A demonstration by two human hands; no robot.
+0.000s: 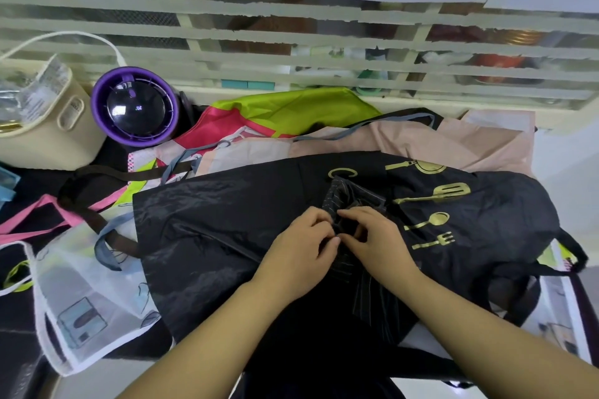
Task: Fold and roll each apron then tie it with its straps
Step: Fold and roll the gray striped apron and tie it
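Centre frame: our left hand (pixel 303 244) and right hand (pixel 377 238) both pinch the striped apron (pixel 340 197), fingers (pixel 351 214) clamped on its cloth; it lies atop the black apron (pixel 227 220).

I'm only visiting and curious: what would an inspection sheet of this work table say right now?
Surface: dark tabletop, mostly buried under cloth.
Job's things: dark striped apron bunched on a spread black apron with gold utensil print; green-and-pink apron, beige apron and see-through white apron lie around it.
Clutter: purple-rimmed round device; cream container.
Hands: left hand and right hand both pinch the striped apron.
Cables: white cord arcing above the cream container.
Surroundings: slatted window behind the table.
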